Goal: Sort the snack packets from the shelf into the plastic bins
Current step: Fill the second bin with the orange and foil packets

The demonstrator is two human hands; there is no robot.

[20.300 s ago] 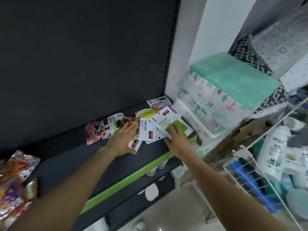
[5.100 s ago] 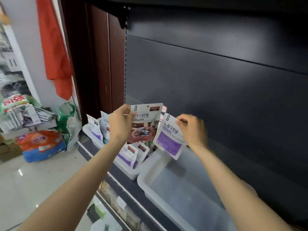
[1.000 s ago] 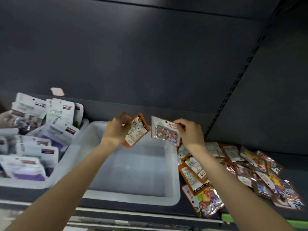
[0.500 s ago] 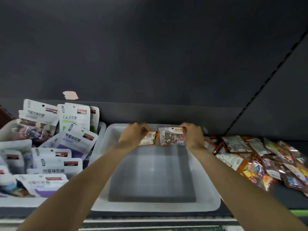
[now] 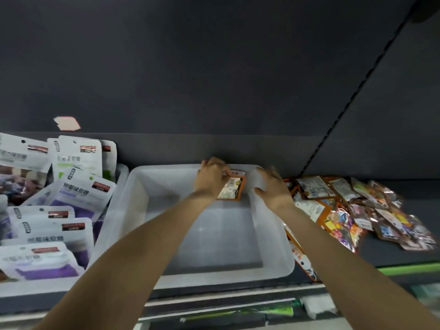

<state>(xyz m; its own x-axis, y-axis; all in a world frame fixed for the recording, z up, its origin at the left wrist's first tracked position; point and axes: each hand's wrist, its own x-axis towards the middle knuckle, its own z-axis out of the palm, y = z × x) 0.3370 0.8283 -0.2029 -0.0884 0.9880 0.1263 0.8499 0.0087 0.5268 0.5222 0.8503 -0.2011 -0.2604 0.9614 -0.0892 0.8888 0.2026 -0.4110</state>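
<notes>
**Orange packets stood against the bin's back wall**

At the left, a full bin (image 5: 114, 210) held white pouches (image 5: 78, 194) upright. In the empty clear bin (image 5: 214, 270), the left hand (image 5: 210, 178) pinched an orange-edged packet (image 5: 232, 188) against the far wall, probably to start a standing row. The right hand (image 5: 271, 189), blurred, hovered at the rim; its grip could not be told. Unsorted packets (image 5: 352, 210) lay heaped on the shelf (image 5: 404, 256) beside it.

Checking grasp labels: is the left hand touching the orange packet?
Touching. The head view shows the left hand with its fingers pinching the orange packet by its left edge, over the bin.
</notes>
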